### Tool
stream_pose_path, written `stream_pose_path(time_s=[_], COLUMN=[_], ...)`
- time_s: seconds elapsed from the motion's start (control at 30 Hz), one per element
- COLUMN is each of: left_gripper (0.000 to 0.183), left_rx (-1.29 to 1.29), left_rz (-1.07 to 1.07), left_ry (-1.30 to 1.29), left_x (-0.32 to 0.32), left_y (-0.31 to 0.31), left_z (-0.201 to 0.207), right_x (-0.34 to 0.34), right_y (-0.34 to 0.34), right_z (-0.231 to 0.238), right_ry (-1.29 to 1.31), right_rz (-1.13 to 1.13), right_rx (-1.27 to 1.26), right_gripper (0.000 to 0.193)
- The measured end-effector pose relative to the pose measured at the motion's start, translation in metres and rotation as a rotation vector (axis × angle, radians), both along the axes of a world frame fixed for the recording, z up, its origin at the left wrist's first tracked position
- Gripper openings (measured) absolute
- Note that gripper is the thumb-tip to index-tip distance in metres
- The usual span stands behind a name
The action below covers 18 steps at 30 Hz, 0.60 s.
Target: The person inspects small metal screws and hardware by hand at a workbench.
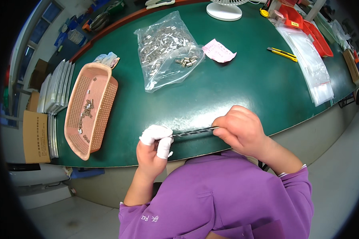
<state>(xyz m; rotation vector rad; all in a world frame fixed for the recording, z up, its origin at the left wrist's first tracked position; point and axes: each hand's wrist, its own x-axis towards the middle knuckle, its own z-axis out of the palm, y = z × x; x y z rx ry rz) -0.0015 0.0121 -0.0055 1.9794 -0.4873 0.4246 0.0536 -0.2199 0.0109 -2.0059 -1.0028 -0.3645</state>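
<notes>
Right of the basket (104, 110), my left fingers (164, 147) and right fingers (225, 134) pinched the rod (193, 132); holding both ends steady seemed best.

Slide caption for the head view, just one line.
Left hand and right hand hold a spiral rod over a green table bearing a pink basket and bag.
</notes>
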Motion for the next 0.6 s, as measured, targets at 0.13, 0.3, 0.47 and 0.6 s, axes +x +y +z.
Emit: stream_pose_path(time_s=[0.13,0.3,0.47,0.6], left_gripper=[0.009,0.014,0.018,0.023], left_rx=[-0.646,-0.132,0.177,0.329], left_rz=[-0.048,0.019,-0.063,0.108], left_ry=[0.532,0.095,-0.327,-0.38], left_x=[-0.004,-0.005,0.0,0.007], left_y=[-0.005,-0.004,0.002,0.011], left_z=[0.002,-0.001,0.011,0.016], right_x=[-0.001,-0.006,-0.008,-0.008], right_y=[-0.001,0.002,-0.005,-0.004], right_z=[0.003,-0.011,-0.007,0.004], right_ry=[-0.289,0.185,1.452,1.218], right_rz=[0.029,-0.041,0.198,0.008], right_rx=[-0.031,0.12,0.196,0.104], right_gripper=[0.013,0.013,0.027,0.03])
